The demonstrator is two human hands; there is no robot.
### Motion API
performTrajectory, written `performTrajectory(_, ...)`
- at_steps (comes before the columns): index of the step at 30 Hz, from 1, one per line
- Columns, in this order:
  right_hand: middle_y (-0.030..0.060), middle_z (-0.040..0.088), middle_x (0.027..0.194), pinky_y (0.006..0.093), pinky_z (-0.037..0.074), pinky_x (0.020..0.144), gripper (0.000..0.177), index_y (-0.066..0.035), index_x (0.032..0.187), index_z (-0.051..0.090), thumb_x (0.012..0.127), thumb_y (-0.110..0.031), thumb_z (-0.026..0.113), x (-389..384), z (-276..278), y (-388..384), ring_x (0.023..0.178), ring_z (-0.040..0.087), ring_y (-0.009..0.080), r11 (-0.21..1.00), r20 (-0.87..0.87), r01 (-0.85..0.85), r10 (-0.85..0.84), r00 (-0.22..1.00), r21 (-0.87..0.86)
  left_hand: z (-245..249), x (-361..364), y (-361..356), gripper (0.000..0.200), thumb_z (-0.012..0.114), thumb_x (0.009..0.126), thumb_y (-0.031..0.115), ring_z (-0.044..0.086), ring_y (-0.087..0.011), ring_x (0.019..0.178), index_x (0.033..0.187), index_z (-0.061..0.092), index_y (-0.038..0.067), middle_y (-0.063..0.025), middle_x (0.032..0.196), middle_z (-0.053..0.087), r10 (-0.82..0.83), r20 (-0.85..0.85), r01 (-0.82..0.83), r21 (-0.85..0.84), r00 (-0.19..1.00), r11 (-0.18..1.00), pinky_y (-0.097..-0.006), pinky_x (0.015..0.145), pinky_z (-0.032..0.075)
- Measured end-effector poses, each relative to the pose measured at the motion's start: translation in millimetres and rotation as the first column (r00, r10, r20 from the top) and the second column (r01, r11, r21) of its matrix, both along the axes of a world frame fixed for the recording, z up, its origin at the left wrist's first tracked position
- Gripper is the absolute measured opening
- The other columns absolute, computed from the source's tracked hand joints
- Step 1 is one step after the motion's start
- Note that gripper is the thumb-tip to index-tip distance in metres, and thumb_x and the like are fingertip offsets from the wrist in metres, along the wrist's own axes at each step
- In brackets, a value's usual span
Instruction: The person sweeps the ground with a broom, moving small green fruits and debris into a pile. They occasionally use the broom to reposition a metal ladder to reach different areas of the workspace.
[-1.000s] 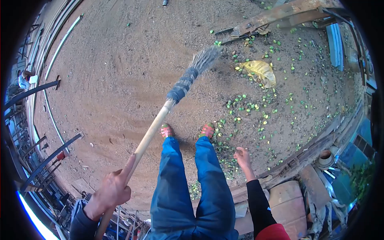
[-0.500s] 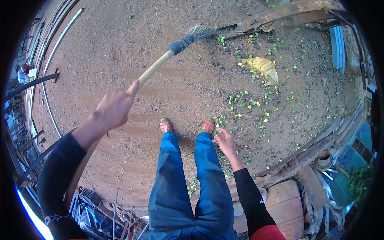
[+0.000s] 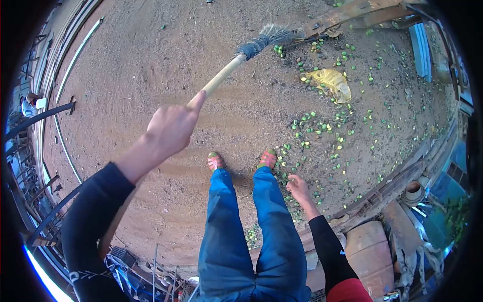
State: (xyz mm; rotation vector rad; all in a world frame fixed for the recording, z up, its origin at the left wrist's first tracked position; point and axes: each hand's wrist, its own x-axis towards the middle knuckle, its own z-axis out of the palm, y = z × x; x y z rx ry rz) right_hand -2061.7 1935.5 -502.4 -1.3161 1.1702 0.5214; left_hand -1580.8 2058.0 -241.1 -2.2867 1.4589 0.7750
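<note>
My left hand [image 3: 173,128] is wrapped round the pale wooden handle of a broom [image 3: 225,75], thumb laid along the shaft. Dark binding joins the handle to grey, frayed bristles, which reach the ground beside a rusty beam [image 3: 347,19] at the upper right. The rear of the handle runs back under my left forearm. My right hand [image 3: 299,190] hangs by my right leg with loosely bent fingers and holds nothing. Below it and ahead lie scattered small green and yellow fruits or leaves [image 3: 329,126]. A large yellow dry leaf [image 3: 329,84] rests among them.
Bare brown soil [image 3: 151,65] spreads ahead and left. Long metal bars [image 3: 60,55] line the left side, with a person [image 3: 31,104] beyond them. A rusty barrel [image 3: 370,256] and scrap stand at lower right. A blue corrugated piece [image 3: 419,52] sits at far right.
My left hand and the broom have moved right and slightly up, the bristles coming up against the beam's end. My right hand has shifted right and down, its fingers more bent.
</note>
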Motion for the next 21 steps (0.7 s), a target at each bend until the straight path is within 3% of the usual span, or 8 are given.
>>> performTrajectory(2, 0.0081, 0.069, 0.085, 0.029, 0.054, 0.067, 0.029, -0.002, 0.123, 0.058, 0.094, -0.007, 0.058, 3, 10, -1, 0.073, 0.068, 0.0157, 1.0, 0.025, -0.006, 0.007, 1.0, -0.016, -13, 6, -9, 0.087, 0.062, 0.078, 0.002, 0.068, -0.028, 0.061, 0.152, 0.019, -0.007, -0.0139, 0.073, 0.067, -0.209, 0.04, 0.195, 0.222, 0.977, 0.955, -0.0373, 0.056, 0.057)
performTrajectory(4, 0.0072, 0.068, 0.08, 0.0285, 0.053, 0.063, 0.027, -0.003, 0.119, 0.06, 0.092, -0.006, 0.06, 10, 18, 4, 0.07, 0.066, 0.0138, 0.969, 0.026, 0.241, -0.243, 0.97, 0.046, 5, -2, 8, 0.086, 0.062, 0.079, 0.004, 0.069, -0.0278, 0.063, 0.152, 0.018, -0.008, -0.0148, 0.075, 0.067, -0.233, 0.03, 0.22, 0.232, 0.972, 0.947, -0.0372, 0.056, 0.057)
performTrajectory(7, 0.0071, 0.068, 0.078, 0.0277, 0.053, 0.063, 0.027, -0.003, 0.119, 0.06, 0.093, -0.008, 0.061, 21, 22, 20, 0.069, 0.066, 0.0143, 0.955, -0.046, 0.289, -0.287, 0.957, 0.064, 69, -22, 12, 0.076, 0.06, 0.083, 0.007, 0.07, -0.0214, 0.07, 0.15, 0.027, -0.008, -0.0133, 0.082, 0.068, -0.292, 0.007, 0.273, 0.337, 0.956, 0.901, -0.0358, 0.058, 0.058)
performTrajectory(8, 0.0071, 0.068, 0.078, 0.0277, 0.053, 0.063, 0.027, -0.003, 0.119, 0.06, 0.093, -0.008, 0.061, 28, 24, 26, 0.069, 0.066, 0.0143, 0.944, -0.027, 0.322, -0.321, 0.947, 0.065, 94, -27, 8, 0.076, 0.059, 0.083, 0.006, 0.07, -0.0228, 0.07, 0.15, 0.026, -0.009, -0.0146, 0.082, 0.068, -0.263, -0.038, 0.258, 0.366, 0.964, 0.894, -0.0366, 0.059, 0.058)
performTrajectory(11, 0.0072, 0.068, 0.081, 0.0261, 0.052, 0.063, 0.018, -0.005, 0.111, 0.063, 0.094, -0.01, 0.061, 53, 28, 55, 0.071, 0.067, 0.0145, 0.882, 0.024, 0.341, -0.368, 0.929, 0.325, 147, -52, 18, 0.082, 0.057, 0.079, 0.003, 0.067, -0.033, 0.062, 0.151, 0.021, -0.008, -0.0231, 0.083, 0.066, -0.074, -0.195, 0.154, 0.438, 0.978, 0.885, -0.0432, 0.054, 0.056)
performTrajectory(14, 0.0065, 0.068, 0.081, 0.0267, 0.053, 0.066, 0.017, -0.002, 0.109, 0.063, 0.094, -0.009, 0.062, 96, 42, 100, 0.072, 0.066, 0.0138, 0.85, 0.165, 0.324, -0.421, 0.892, 0.415, 174, -75, 39, 0.091, 0.058, 0.073, -0.001, 0.064, -0.0372, 0.056, 0.156, 0.019, 0.001, -0.0246, 0.075, 0.063, 0.081, -0.172, -0.032, 0.27, 0.982, 0.962, -0.0464, 0.051, 0.053)
performTrajectory(17, 0.0072, 0.067, 0.08, 0.0294, 0.055, 0.07, 0.018, 0.001, 0.108, 0.062, 0.093, -0.008, 0.061, 132, 56, 131, 0.073, 0.066, 0.0144, 0.808, 0.178, 0.335, -0.466, 0.867, 0.484, 154, -58, 26, 0.095, 0.058, 0.07, -0.004, 0.062, -0.0372, 0.053, 0.156, 0.019, 0.003, -0.0233, 0.07, 0.061, 0.116, -0.029, -0.111, 0.135, 0.993, 0.985, -0.0459, 0.049, 0.051)
performTrajectory(21, 0.0057, 0.066, 0.079, 0.0271, 0.052, 0.067, 0.017, 0.001, 0.108, 0.063, 0.093, -0.007, 0.061, 144, 68, 129, 0.07, 0.065, 0.0124, 0.837, 0.289, 0.292, -0.453, 0.843, 0.462, 72, 24, -30, 0.091, 0.059, 0.072, -0.005, 0.066, -0.0347, 0.058, 0.155, 0.021, 0.0, -0.0183, 0.07, 0.062, -0.051, 0.108, 0.048, 0.034, 0.993, 0.998, -0.0459, 0.051, 0.053)
